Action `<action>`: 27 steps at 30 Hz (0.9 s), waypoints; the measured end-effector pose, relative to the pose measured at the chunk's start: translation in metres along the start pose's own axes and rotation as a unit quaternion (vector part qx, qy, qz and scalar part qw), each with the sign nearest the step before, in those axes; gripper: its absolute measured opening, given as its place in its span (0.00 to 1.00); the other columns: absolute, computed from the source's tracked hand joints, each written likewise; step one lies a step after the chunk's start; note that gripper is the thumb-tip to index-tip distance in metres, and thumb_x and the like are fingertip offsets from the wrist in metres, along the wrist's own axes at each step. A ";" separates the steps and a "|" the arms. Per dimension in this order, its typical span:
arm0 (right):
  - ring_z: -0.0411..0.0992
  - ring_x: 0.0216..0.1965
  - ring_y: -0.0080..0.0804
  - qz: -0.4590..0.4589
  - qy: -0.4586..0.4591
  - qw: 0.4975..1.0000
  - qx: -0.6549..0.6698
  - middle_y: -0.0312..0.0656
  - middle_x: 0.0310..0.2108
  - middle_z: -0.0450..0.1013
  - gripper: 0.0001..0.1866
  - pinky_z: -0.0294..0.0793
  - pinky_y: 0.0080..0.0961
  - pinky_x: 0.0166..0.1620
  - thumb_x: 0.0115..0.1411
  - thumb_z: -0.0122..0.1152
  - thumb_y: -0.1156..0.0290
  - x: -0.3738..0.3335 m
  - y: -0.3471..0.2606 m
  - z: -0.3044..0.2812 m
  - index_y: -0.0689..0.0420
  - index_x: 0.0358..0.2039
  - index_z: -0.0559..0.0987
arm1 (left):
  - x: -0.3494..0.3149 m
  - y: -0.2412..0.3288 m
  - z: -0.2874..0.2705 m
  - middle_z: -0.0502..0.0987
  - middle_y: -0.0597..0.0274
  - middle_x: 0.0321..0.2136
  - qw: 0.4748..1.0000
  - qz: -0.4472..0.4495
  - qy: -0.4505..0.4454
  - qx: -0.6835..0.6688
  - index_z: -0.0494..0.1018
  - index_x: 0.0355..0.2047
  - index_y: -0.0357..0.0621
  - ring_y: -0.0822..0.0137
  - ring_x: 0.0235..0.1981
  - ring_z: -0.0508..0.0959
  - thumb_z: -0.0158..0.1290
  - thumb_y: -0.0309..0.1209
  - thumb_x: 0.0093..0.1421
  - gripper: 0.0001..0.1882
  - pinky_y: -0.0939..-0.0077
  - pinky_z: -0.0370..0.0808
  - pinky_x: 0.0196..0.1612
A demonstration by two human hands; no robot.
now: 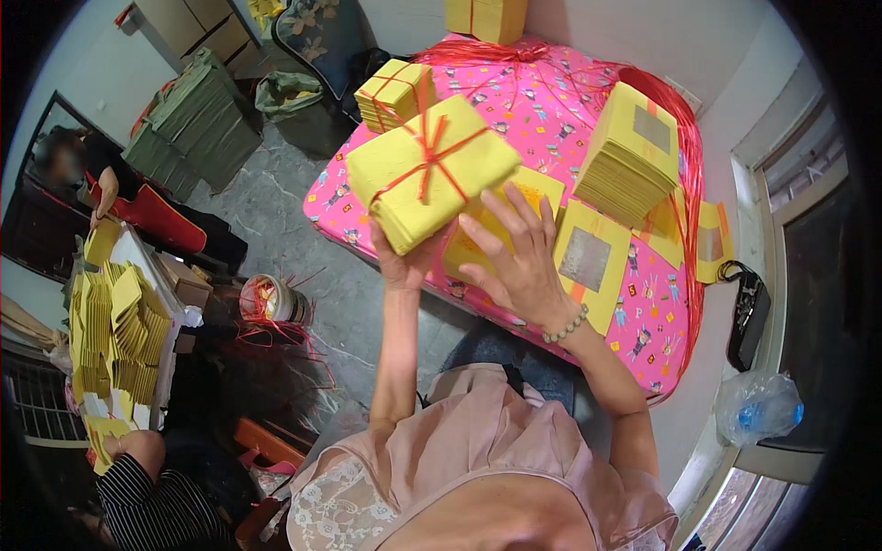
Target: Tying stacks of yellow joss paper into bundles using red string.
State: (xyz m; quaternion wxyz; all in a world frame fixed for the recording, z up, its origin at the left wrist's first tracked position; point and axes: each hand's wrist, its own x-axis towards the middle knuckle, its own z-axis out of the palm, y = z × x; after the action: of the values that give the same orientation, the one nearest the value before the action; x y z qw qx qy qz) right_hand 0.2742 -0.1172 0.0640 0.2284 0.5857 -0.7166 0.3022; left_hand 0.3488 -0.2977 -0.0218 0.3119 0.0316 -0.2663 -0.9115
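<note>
The left hand [404, 262] gripped a yellow paper bundle [400, 174] from below at its near corner, and held it up by the near edge of the pink-covered table [657, 335]. The right hand [524, 271] was unclenched and held nothing, its fingers spread just beside the bundle's right-hand lower edge; whether a fingertip touched the paper, I could not tell.

The likeliest trouble was a drop. With one hand carrying the weight at a corner, a slack thumb or an off-centre load could have tipped the bundle toward the grey floor [239, 202]. A loose tie could have let the sheets slide apart, and a bump against the small tied stack [393, 92] behind it (the two overlapped in this view, so the gap was hard to judge) might have knocked that one askew. The red strands [689, 156] along the table's far and right edges could also have snagged a corner if the bundle had swung that way.

The bundle itself looked thick, blocky and soft-edged, its top a little rumpled. Red ribbon [430, 151] crossed over it both ways, met in a knot near the middle of the top and left short ends sticking out.
</note>
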 end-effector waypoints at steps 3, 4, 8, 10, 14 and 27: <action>0.50 0.68 0.47 0.026 -0.027 0.999 0.009 0.43 0.64 0.57 0.34 0.42 0.52 0.68 0.54 0.67 0.60 -0.019 0.004 0.008 0.44 0.61 0.68 | 0.012 0.020 -0.046 0.62 0.54 0.63 0.998 0.043 0.045 0.007 0.52 0.67 0.53 0.49 0.62 0.65 0.55 0.66 0.52 0.51 0.41 0.69 0.59; 0.50 0.68 0.48 0.052 -0.043 0.998 0.009 0.44 0.63 0.58 0.33 0.43 0.52 0.68 0.54 0.67 0.60 -0.027 0.008 0.006 0.44 0.61 0.68 | 0.016 0.024 -0.061 0.62 0.54 0.63 0.996 0.060 0.068 0.010 0.52 0.67 0.53 0.49 0.63 0.64 0.57 0.65 0.51 0.51 0.41 0.68 0.60; 0.51 0.67 0.53 0.130 -0.056 0.990 -0.008 0.48 0.62 0.58 0.31 0.49 0.53 0.66 0.55 0.66 0.64 -0.065 0.025 -0.004 0.49 0.59 0.69 | 0.038 0.029 -0.122 0.62 0.54 0.62 0.991 0.066 0.109 -0.034 0.53 0.66 0.52 0.49 0.61 0.66 0.60 0.61 0.52 0.49 0.42 0.70 0.60; 0.51 0.67 0.54 0.154 -0.062 0.986 -0.017 0.49 0.61 0.58 0.30 0.50 0.52 0.66 0.55 0.66 0.65 -0.082 0.030 -0.015 0.50 0.59 0.70 | 0.050 0.030 -0.145 0.63 0.54 0.61 0.990 0.069 0.112 -0.051 0.53 0.66 0.52 0.49 0.60 0.66 0.59 0.59 0.54 0.47 0.43 0.70 0.59; 0.51 0.67 0.54 0.230 -0.059 0.971 -0.013 0.50 0.61 0.59 0.28 0.51 0.51 0.66 0.55 0.65 0.70 -0.116 0.037 -0.024 0.54 0.57 0.70 | 0.059 0.051 -0.191 0.64 0.56 0.61 0.991 0.076 0.106 -0.013 0.56 0.64 0.52 0.51 0.59 0.67 0.55 0.57 0.58 0.40 0.46 0.70 0.59; 0.55 0.65 0.55 0.341 -0.021 0.939 -0.022 0.51 0.58 0.62 0.22 0.54 0.49 0.65 0.57 0.60 0.77 -0.181 0.023 -0.039 0.60 0.54 0.72 | 0.132 0.080 -0.146 0.56 0.48 0.64 0.879 0.042 0.300 0.368 0.38 0.70 0.54 0.54 0.64 0.60 0.66 0.55 0.48 0.61 0.48 0.66 0.57</action>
State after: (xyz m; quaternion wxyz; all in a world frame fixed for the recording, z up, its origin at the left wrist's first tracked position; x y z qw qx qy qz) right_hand 0.2885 0.0404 -0.0354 0.1094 0.3070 -0.8845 0.3338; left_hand 0.3192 -0.4962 -0.0921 0.3809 0.4049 -0.4777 -0.6803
